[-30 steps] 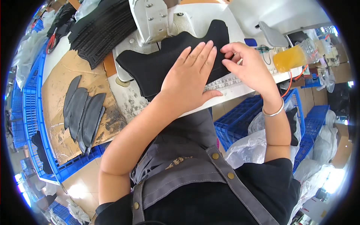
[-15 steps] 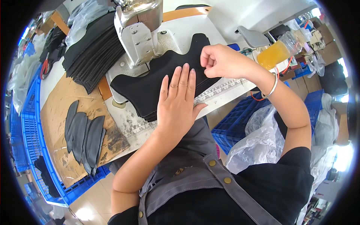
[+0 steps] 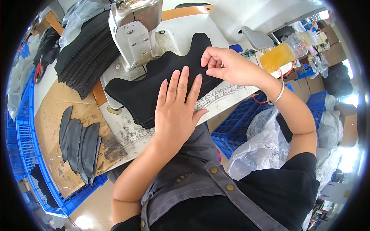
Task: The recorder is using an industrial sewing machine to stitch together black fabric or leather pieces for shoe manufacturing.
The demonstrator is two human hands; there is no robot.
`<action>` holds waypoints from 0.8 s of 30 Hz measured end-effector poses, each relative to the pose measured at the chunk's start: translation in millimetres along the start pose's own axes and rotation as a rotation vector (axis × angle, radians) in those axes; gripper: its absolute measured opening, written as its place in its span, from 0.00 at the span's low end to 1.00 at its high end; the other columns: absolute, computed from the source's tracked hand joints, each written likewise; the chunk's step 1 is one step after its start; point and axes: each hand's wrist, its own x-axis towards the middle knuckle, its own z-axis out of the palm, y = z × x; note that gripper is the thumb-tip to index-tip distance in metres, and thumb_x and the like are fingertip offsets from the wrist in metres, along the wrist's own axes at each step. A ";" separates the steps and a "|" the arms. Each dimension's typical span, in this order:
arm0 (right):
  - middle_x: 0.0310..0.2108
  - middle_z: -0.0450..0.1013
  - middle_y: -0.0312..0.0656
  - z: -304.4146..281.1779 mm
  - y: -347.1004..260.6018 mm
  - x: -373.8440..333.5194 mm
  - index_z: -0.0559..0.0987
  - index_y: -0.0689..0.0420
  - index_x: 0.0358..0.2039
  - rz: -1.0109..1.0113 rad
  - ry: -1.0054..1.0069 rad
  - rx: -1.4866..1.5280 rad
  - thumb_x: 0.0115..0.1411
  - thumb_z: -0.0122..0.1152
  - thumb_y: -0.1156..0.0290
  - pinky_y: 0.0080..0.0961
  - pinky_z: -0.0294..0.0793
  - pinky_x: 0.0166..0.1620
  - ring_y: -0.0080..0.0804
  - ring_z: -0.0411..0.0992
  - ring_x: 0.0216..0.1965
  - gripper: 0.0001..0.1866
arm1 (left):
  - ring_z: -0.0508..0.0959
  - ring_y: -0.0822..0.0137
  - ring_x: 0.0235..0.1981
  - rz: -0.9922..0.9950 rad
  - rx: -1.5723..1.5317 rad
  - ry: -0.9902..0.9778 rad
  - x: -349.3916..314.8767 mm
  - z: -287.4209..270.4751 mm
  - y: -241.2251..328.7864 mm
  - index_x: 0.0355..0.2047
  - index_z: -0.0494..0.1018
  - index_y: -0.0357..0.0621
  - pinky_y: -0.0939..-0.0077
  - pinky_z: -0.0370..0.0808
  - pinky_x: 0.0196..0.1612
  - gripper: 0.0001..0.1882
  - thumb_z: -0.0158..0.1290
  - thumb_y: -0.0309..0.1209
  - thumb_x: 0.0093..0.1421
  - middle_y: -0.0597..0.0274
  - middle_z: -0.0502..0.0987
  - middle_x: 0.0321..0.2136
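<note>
Black fabric piece (image 3: 154,92) lies on the desk (image 3: 227,98) under the sewing machine (image 3: 137,32), and I see my left hand (image 3: 178,111) pressed flat, fingers spread, to keep it from sliding. My right hand (image 3: 227,67) pinches its edge, likely to steer it.

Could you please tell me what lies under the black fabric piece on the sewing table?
Under the curvy black fabric piece runs a printed ruler strip along the white table edge; its middle stretch is hidden by fabric and left hand.
</note>
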 end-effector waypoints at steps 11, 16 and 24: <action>0.26 0.69 0.34 6.7 6.1 -8.0 0.71 0.60 0.37 -0.076 0.083 -0.002 0.57 0.59 0.78 0.21 0.68 0.34 0.22 0.66 0.28 0.08 | 0.56 0.54 0.65 -0.001 -0.011 -0.026 1.1 -0.9 1.3 0.63 0.60 0.58 0.57 0.55 0.65 0.39 0.55 0.54 0.52 0.52 0.55 0.65; 0.27 0.68 0.35 6.7 11.6 -8.8 0.71 0.59 0.36 -0.044 0.104 0.063 0.55 0.61 0.78 0.21 0.68 0.33 0.23 0.65 0.27 0.10 | 0.60 0.52 0.63 0.008 -0.028 0.005 2.5 -1.4 1.1 0.62 0.62 0.57 0.56 0.58 0.62 0.37 0.54 0.53 0.53 0.52 0.57 0.64; 0.37 0.70 0.48 17.7 8.7 -19.4 0.72 0.61 0.48 0.003 0.409 -0.235 0.49 0.68 0.66 0.31 0.72 0.39 0.41 0.71 0.36 0.26 | 0.61 0.53 0.63 0.033 -0.093 -0.007 9.0 -5.7 -3.1 0.59 0.66 0.53 0.56 0.56 0.63 0.37 0.60 0.48 0.49 0.49 0.60 0.63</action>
